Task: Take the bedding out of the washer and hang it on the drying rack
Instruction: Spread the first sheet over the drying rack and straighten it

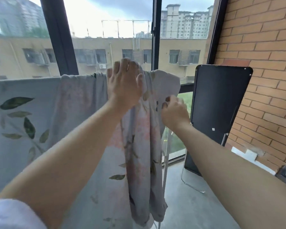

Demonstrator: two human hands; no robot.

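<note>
glazed balcony, black window frames (59, 38), brick wall (262, 47) on the right with a black panel (220, 104) leaning against it. grey floor.

obs: bedding (139, 146) is out of the washer and already over the top of the drying rack (165, 166). washer not in view. the top rail is almost wholly covered by cloth and runs left to right across the view, straight ahead of the person.

obs: the left part of the bedding hangs flat and spread, leaf print showing. the middle part is gathered into a thick rope, long axis vertical, dropping from the rail nearly to the floor. a loose corner lies over the rail just right of the bunch.

left hand (124, 83): fingers fairly straight, palm laid against the top of the bunch at rail height, fingertips reaching over it. pressing, not clutching, as far as the blur allows.

right hand (173, 111): lower and to the right, fingers curled, pinching the edge of the cloth just below the loose corner.

judgement: the bunch sits between the two hands, left above, right below and outboard. spreading must go rightward along the rail, across the bunch's vertical axis. the right hand is nearer the free edge, so it should pull while the left pins. how much rail is left at the right end cannot be seen.
</note>
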